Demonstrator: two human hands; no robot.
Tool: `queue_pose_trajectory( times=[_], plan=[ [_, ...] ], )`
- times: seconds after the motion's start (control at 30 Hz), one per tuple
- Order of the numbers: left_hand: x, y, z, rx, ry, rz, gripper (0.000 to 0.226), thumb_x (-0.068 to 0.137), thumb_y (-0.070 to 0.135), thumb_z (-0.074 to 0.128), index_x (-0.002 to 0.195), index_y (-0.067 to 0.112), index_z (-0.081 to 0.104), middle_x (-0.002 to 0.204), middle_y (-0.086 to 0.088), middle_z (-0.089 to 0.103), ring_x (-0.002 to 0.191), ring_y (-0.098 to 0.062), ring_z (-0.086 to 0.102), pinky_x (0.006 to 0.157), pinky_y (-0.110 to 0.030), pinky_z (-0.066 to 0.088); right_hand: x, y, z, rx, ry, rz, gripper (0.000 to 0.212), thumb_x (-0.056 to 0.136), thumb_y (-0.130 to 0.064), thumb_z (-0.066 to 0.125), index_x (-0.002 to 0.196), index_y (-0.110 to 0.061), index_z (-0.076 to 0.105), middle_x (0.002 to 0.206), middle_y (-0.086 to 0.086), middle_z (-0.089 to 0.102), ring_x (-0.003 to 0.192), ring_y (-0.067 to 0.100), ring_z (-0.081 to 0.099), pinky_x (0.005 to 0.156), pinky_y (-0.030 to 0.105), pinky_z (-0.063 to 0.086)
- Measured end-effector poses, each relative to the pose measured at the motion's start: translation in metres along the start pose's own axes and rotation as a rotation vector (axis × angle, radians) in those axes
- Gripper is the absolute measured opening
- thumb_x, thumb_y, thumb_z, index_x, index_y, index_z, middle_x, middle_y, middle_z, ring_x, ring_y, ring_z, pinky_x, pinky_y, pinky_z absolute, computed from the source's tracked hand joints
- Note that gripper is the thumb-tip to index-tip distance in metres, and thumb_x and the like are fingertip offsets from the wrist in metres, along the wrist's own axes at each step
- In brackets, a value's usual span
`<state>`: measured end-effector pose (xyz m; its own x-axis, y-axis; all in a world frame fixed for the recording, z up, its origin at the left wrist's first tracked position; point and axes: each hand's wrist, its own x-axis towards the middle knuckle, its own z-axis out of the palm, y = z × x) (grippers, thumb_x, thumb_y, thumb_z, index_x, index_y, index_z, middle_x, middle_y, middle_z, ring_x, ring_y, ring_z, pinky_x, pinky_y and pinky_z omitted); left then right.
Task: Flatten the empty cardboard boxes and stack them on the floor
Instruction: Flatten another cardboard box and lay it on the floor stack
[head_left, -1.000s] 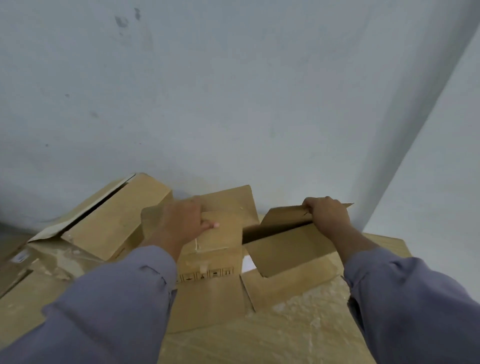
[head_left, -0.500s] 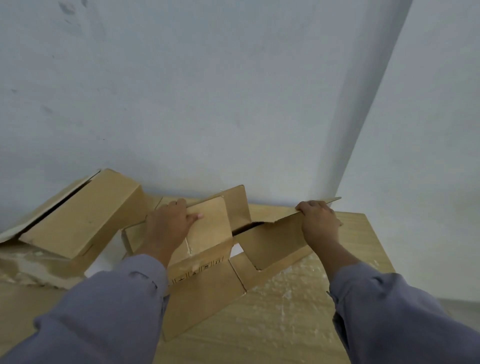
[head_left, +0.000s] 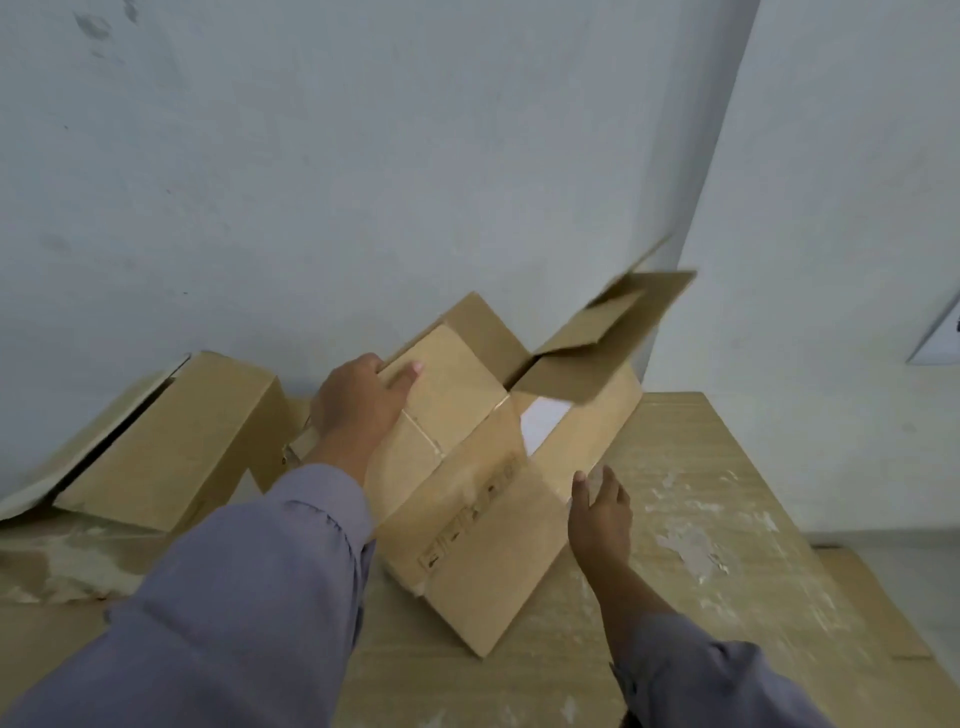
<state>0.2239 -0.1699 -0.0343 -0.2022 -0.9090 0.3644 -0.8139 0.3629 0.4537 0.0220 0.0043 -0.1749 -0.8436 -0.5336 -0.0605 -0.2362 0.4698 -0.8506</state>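
Head view: the box (head_left: 483, 499) sits tilted on the table (head_left: 727, 519), centre. The left hand (head_left: 358, 410), at its 10 o'clock, clamps a flap; the right hand (head_left: 600, 512), at 3 o'clock, fingers apart, just beside it. Another box (head_left: 171, 441) leans at 9 o'clock.

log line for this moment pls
left hand: grips brown cardboard box flap | right hand: open beside box, no grip | box: tilted, not flat
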Motion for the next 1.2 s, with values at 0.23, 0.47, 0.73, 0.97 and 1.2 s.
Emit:
queue_pose_trajectory(
  times=[0.23, 0.47, 0.73, 0.97, 1.2],
  plan=[
    [-0.01, -0.019, -0.004, -0.532, -0.164, -0.262, 0.065, 0.08, 0.07, 0.053, 0.079, 0.007, 0.065, 0.077, -0.005, 0.065, 0.073, -0.024, 0.061, 0.068, -0.036, 0.05, -0.026, 0.004, -0.005, 0.536, -0.047, 0.378, 0.091, 0.082, -0.051, 0.069, 0.149, -0.014, 0.021, 0.144, 0.015, 0.042, 0.128, 0.038, 0.044, 0.104, 0.051, 0.038],
    [-0.034, -0.049, 0.019, -0.839, -0.276, -0.57, 0.061, 0.066, 0.078, 0.059, 0.072, 0.017, 0.063, 0.09, -0.007, 0.069, 0.09, -0.03, 0.063, 0.09, -0.045, 0.051, -0.037, 0.014, -0.021, 0.695, -0.308, 0.388, 0.103, 0.042, -0.084, 0.072, 0.121, -0.019, 0.065, 0.122, 0.01, 0.067, 0.113, 0.032, 0.06, 0.103, 0.055, 0.042],
    [-0.06, -0.083, 0.046, -0.952, -0.481, -0.849, 0.077, 0.072, 0.071, 0.064, 0.117, 0.008, 0.063, 0.115, -0.01, 0.065, 0.098, -0.031, 0.059, 0.083, -0.042, 0.044, -0.055, 0.029, -0.006, 0.759, -0.469, 0.553, 0.08, 0.073, -0.076, 0.057, 0.121, -0.011, 0.06, 0.115, 0.019, 0.068, 0.108, 0.039, 0.063, 0.099, 0.058, 0.045],
    [-0.071, -0.107, 0.059, -0.789, -0.358, -0.862, 0.059, 0.073, 0.071, 0.06, 0.072, 0.013, 0.055, 0.094, -0.011, 0.06, 0.087, -0.029, 0.056, 0.085, -0.043, 0.045, -0.062, 0.035, -0.002, 0.585, -0.161, 0.549, 0.075, 0.069, -0.062, 0.074, 0.121, -0.009, 0.061, 0.115, 0.014, 0.066, 0.104, 0.035, 0.062, 0.091, 0.049, 0.049],
    [-0.104, -0.12, 0.079, -0.334, -0.294, -0.733, 0.072, 0.091, 0.061, 0.041, 0.127, 0.001, 0.056, 0.126, -0.021, 0.058, 0.111, -0.04, 0.056, 0.085, -0.044, 0.046, -0.062, 0.057, -0.019, 0.138, 0.143, 0.444, 0.062, 0.08, -0.05, 0.071, 0.128, -0.017, 0.051, 0.121, 0.011, 0.061, 0.106, 0.031, 0.058, 0.094, 0.048, 0.049]
  ],
)
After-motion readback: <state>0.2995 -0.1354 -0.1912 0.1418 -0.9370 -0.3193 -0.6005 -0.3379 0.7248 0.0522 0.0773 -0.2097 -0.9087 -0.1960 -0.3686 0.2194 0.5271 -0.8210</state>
